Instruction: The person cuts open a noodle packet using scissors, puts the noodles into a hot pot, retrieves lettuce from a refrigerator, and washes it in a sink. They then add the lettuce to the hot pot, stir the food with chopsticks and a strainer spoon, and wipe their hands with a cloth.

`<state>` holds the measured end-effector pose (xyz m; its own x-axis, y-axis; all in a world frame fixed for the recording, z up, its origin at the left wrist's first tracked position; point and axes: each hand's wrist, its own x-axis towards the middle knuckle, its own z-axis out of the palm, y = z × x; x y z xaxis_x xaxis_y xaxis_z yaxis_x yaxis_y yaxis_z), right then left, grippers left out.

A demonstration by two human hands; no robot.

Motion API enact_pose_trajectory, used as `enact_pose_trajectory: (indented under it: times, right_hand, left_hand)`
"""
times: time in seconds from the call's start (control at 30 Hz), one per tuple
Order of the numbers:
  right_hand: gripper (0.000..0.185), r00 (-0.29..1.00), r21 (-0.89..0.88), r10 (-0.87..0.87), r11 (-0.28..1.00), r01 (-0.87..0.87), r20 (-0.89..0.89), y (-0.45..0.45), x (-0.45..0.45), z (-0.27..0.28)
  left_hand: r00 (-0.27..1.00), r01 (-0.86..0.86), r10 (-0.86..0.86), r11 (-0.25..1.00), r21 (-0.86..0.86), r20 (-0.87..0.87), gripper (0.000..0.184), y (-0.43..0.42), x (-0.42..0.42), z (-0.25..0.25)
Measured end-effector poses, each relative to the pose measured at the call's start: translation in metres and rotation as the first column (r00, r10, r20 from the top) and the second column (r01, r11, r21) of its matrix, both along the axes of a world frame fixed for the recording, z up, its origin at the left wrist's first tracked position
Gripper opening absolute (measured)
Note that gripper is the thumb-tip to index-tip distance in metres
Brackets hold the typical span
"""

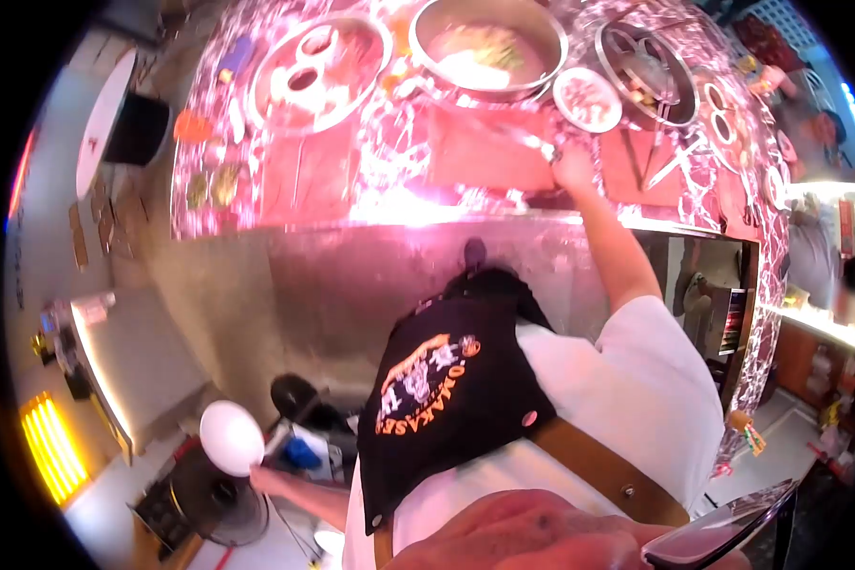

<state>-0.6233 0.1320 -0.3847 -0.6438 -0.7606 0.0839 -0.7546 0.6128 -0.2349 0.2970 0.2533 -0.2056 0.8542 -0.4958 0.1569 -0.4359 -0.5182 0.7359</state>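
My right hand (572, 169) is at the counter over the edge of a red mat (494, 152); its fingers are too blurred and bright to make out. Just above it stands a white bowl (587, 99) of pale and reddish pieces. My left hand (259, 475) is low at the left, closed on the rim of a round white plate (232, 438). A large metal pot (489, 43) with food in liquid sits at the counter's back. To the right of the white bowl is a dark pan (646, 71) with utensils in it.
On the patterned counter (389, 157) a round tray (321, 71) holds small bowls. Chopsticks lie on another red mat (636, 169). Below left is a black round-topped appliance (218, 494). A person (812, 237) stands beyond the counter at the right.
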Motion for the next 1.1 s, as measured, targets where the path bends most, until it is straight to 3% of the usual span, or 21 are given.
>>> enact_pose_trajectory:
  times: [0.03,0.1,0.13,0.17,0.2,0.27,0.3,0.37,0.47,0.53,0.67,0.73,0.8,0.87,1.03,1.1]
  right_hand:
    - [0.035,0.998,0.104,-0.008,0.995,0.002,0.062,-0.005,-0.004,0.012]
    - [0.053,0.984,0.315,-0.036,0.949,-0.022,0.176,-0.016,-0.008,0.047]
    - [0.044,0.990,0.309,0.121,0.941,-0.139,0.077,-0.018,-0.009,0.031]
    - [0.029,0.978,-0.079,0.086,0.994,-0.072,0.192,-0.023,0.012,0.049]
    - [0.020,0.934,-0.106,0.126,0.990,-0.096,0.333,-0.034,0.028,0.062]
    - [0.016,0.906,-0.256,0.418,0.885,-0.390,0.063,-0.059,0.042,0.014]
    - [0.017,0.898,-0.189,0.424,0.897,-0.399,0.114,-0.062,0.053,0.037]
    - [0.018,0.908,-0.223,0.413,0.894,-0.389,0.075,-0.077,0.060,0.027]
    - [0.016,0.911,-0.317,0.394,0.886,-0.340,0.124,-0.092,0.068,0.025]
    - [0.020,0.926,-0.262,0.299,0.935,-0.238,0.229,-0.093,0.062,0.029]
    - [0.024,0.918,-0.220,0.359,0.922,-0.320,0.169,-0.102,0.071,0.022]
    - [0.030,0.842,0.075,0.250,0.944,-0.323,0.478,-0.098,0.099,0.061]
    - [0.037,0.800,-0.040,0.357,0.921,-0.387,0.483,-0.093,0.134,0.069]
    - [0.036,0.780,-0.044,0.351,0.922,-0.386,0.519,-0.104,0.168,0.052]
    - [0.032,0.678,-0.173,0.350,0.933,-0.317,0.646,-0.105,0.171,0.042]
    - [0.030,0.714,-0.290,0.305,0.946,-0.148,0.630,-0.082,0.139,0.051]
  left_hand:
    - [0.959,0.038,-0.055,0.997,-0.066,-0.278,0.024,-0.060,-0.058,-0.021]
    - [0.858,0.164,-0.182,0.983,-0.079,-0.479,0.020,-0.142,-0.209,-0.029]
    - [0.785,0.296,-0.312,0.948,-0.119,-0.535,0.018,-0.170,-0.250,-0.058]
    - [0.694,0.419,-0.431,0.893,-0.164,-0.576,0.015,-0.196,-0.290,-0.084]
    - [0.580,0.541,-0.526,0.820,-0.187,-0.622,0.013,-0.213,-0.339,-0.090]
    - [0.368,0.717,-0.627,0.661,-0.219,-0.687,0.009,-0.239,-0.419,-0.102]
    - [0.281,0.780,-0.644,0.585,-0.221,-0.711,0.008,-0.250,-0.446,-0.109]
    - [0.226,0.827,-0.661,0.518,-0.217,-0.716,0.008,-0.258,-0.497,-0.090]
    - [0.188,0.843,-0.643,0.493,-0.214,-0.742,0.010,-0.269,-0.514,-0.089]
    - [0.165,0.834,-0.637,0.497,-0.238,-0.753,0.011,-0.274,-0.509,-0.087]
    - [0.217,0.801,-0.653,0.544,-0.250,-0.725,0.011,-0.271,-0.477,-0.079]
    - [0.279,0.826,-0.665,0.534,-0.180,-0.692,0.012,-0.272,-0.461,-0.072]
    - [0.282,0.805,-0.659,0.558,-0.201,-0.697,0.012,-0.275,-0.451,-0.071]
    - [0.278,0.786,-0.652,0.576,-0.223,-0.706,0.013,-0.280,-0.451,-0.074]
    - [0.170,0.883,-0.702,0.420,-0.209,-0.691,0.016,-0.296,-0.489,-0.086]
    - [0.096,0.921,-0.736,0.321,-0.222,-0.670,0.015,-0.303,-0.515,-0.117]
